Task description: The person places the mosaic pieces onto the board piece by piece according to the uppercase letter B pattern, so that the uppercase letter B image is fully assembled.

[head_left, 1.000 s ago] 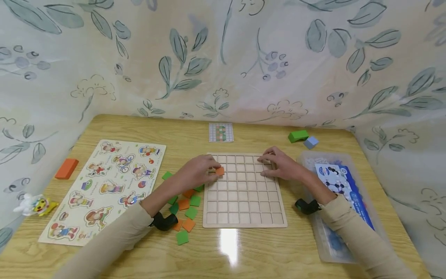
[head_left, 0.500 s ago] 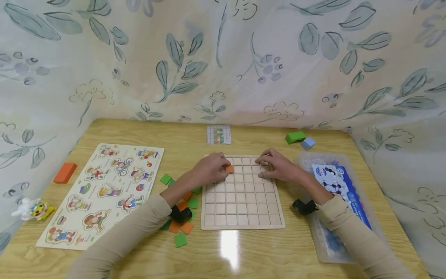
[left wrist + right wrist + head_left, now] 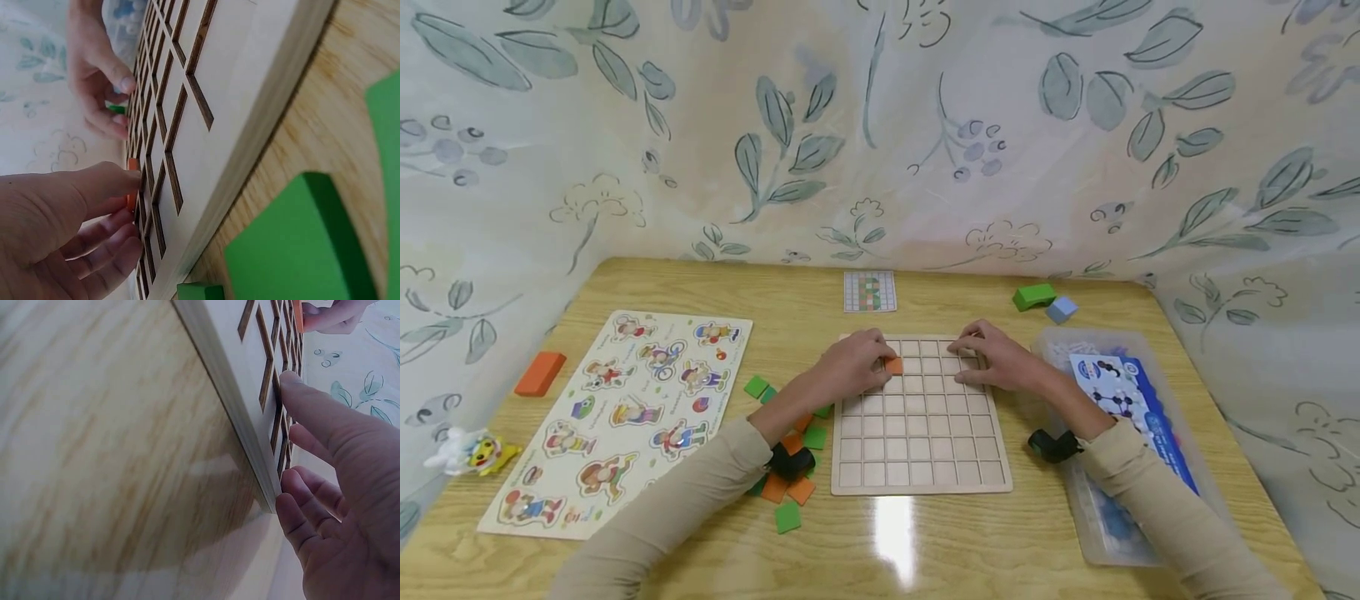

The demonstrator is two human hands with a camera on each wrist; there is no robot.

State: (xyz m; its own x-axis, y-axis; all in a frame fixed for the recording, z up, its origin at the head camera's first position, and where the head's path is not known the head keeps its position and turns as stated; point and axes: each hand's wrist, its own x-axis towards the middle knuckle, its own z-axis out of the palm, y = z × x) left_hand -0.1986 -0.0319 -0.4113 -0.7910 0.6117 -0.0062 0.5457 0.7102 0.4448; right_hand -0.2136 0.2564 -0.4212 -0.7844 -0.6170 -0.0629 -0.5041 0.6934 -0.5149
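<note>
My left hand (image 3: 850,364) pinches a small orange tile (image 3: 893,364) between thumb and fingertips and holds it low over a cell in the second row from the far edge of the wooden grid board (image 3: 921,454), toward the board's left side. A second ago the tile sat one column further left and a little nearer to me; half a second ago it had reached this cell, and it has barely shifted since, which I read as the tile being lined up with its square and close to seating. The left wrist view shows the orange edge just at my fingertips (image 3: 128,181), against the board's slots; whether it is fully down I cannot tell. My right hand (image 3: 1000,357) rests flat and relaxed on the far right part of the board, fingers extended, gripping nothing, steadying it. Loose green and orange tiles (image 3: 795,490) lie on the tabletop (image 3: 700,567) by my left forearm.
</note>
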